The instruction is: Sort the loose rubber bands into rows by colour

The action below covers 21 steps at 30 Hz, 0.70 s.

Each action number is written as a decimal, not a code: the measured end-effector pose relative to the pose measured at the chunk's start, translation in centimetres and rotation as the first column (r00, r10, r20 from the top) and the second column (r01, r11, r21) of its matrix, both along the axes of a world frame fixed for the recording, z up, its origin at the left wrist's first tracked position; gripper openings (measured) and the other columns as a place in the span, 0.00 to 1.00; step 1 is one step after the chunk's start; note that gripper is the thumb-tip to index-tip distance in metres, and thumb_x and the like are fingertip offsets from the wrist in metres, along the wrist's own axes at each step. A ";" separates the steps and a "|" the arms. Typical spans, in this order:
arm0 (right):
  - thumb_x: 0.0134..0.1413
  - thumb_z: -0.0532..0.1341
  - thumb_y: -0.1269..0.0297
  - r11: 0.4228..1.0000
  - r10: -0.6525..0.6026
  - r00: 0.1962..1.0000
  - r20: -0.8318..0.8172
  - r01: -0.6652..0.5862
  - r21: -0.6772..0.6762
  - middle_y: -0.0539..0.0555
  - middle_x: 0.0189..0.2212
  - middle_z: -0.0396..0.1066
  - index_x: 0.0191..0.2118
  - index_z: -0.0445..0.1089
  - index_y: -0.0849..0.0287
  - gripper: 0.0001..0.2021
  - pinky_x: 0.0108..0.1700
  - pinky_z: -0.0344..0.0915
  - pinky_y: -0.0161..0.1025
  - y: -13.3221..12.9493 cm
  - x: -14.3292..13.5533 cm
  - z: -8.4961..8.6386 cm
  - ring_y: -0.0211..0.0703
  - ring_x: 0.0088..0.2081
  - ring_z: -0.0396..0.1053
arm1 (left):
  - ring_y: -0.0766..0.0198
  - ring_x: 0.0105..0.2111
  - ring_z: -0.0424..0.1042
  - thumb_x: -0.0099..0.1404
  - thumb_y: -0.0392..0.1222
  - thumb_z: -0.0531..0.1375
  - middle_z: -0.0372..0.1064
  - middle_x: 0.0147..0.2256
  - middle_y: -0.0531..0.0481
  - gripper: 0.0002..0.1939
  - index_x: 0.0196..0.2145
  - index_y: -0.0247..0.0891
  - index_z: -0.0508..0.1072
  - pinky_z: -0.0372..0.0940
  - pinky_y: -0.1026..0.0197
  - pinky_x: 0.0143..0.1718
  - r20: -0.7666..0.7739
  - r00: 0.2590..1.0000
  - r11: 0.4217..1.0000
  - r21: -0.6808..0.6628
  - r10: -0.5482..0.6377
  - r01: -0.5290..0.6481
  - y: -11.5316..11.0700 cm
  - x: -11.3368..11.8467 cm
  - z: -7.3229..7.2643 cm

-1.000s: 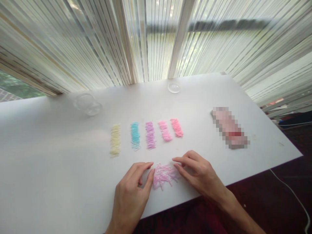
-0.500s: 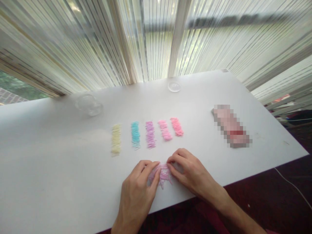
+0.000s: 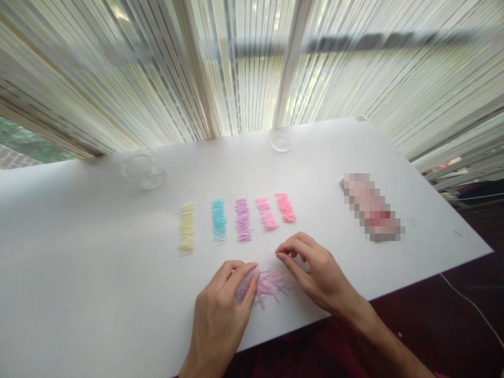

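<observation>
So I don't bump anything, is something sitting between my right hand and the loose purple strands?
Nothing visible stands between your right hand and the loose purple strands; your left hand is at their left end.

The left hand (image 3: 220, 302) is pointing forward, back up, its thumb (image 3: 249, 296) and forefinger (image 3: 241, 274) bending toward each other with a narrow gap. The right hand (image 3: 317, 268) is sitting slightly farther forward and pinching at the fingertips, its bare forearm (image 3: 381, 336) slanting from the lower right.
</observation>
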State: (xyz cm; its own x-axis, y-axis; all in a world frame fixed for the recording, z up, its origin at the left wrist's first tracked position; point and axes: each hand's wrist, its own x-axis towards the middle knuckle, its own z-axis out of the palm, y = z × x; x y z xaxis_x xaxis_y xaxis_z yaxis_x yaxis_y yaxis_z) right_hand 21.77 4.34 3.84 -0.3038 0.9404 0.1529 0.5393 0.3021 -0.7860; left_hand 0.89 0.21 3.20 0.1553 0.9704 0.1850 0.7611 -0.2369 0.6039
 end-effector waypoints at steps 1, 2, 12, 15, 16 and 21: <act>0.67 0.59 0.72 0.999 -0.013 1.000 0.000 0.013 0.042 0.53 0.36 0.71 0.41 0.71 0.56 0.05 0.43 0.71 0.41 0.3 -0.1 -0.1 0.43 0.39 0.71 | 0.63 0.31 0.77 0.74 0.44 0.57 0.77 0.39 0.51 0.10 0.46 0.43 0.78 0.72 0.62 0.34 0.006 1.000 1.000 0.001 0.001 -0.001 0.0 0.0 0.0; 0.68 0.59 0.72 0.996 -0.027 1.000 0.004 0.026 0.086 0.54 0.36 0.71 0.41 0.70 0.55 0.05 0.43 0.71 0.42 0.5 -0.3 -0.2 0.44 0.40 0.71 | 0.63 0.30 0.77 0.74 0.44 0.57 0.77 0.38 0.51 0.10 0.46 0.44 0.78 0.72 0.62 0.34 0.012 1.000 1.000 0.002 0.003 -0.003 -0.1 -0.1 0.1; 0.69 0.58 0.69 0.952 -0.209 0.975 0.077 0.184 0.246 0.55 0.37 0.72 0.41 0.71 0.55 0.05 0.43 0.72 0.45 2.9 1.1 -1.6 0.48 0.39 0.71 | 0.64 0.28 0.75 0.74 0.44 0.58 0.77 0.37 0.51 0.09 0.45 0.44 0.79 0.72 0.62 0.34 0.060 0.998 1.000 0.009 0.013 -0.013 -0.5 -0.9 -0.1; 0.69 0.58 0.69 0.948 -0.200 0.978 0.065 0.177 0.266 0.55 0.37 0.72 0.41 0.71 0.56 0.05 0.44 0.72 0.45 3.2 1.5 -2.0 0.47 0.39 0.71 | 0.64 0.28 0.74 0.73 0.43 0.59 0.77 0.37 0.51 0.08 0.44 0.44 0.79 0.72 0.63 0.33 0.101 0.995 1.000 -0.006 -0.015 0.016 -0.2 -0.9 0.0; 0.69 0.58 0.69 0.946 -0.192 0.980 0.058 0.169 0.277 0.55 0.37 0.72 0.41 0.71 0.56 0.05 0.44 0.72 0.45 3.3 1.5 -2.1 0.47 0.39 0.71 | 0.64 0.28 0.74 0.73 0.42 0.60 0.77 0.37 0.51 0.08 0.44 0.43 0.79 0.72 0.63 0.33 0.125 0.992 1.000 -0.005 -0.029 0.030 -0.1 -0.9 0.0; 0.69 0.57 0.68 0.929 -0.191 0.982 0.012 0.177 0.326 0.54 0.35 0.70 0.41 0.70 0.56 0.05 0.41 0.73 0.44 3.5 1.5 -2.8 0.46 0.37 0.70 | 0.65 0.29 0.74 0.73 0.39 0.59 0.76 0.36 0.50 0.08 0.42 0.42 0.79 0.72 0.63 0.35 0.222 0.972 0.997 0.031 -0.076 0.071 0.4 -1.1 -0.5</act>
State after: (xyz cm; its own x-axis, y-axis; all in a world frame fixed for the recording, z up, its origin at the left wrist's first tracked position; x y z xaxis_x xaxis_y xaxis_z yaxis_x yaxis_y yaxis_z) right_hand 23.32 7.84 1.05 -0.1432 0.8828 0.4474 0.6401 0.4274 -0.6384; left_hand -0.18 0.57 2.66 0.1785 0.9531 0.2444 0.5882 -0.3025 0.7500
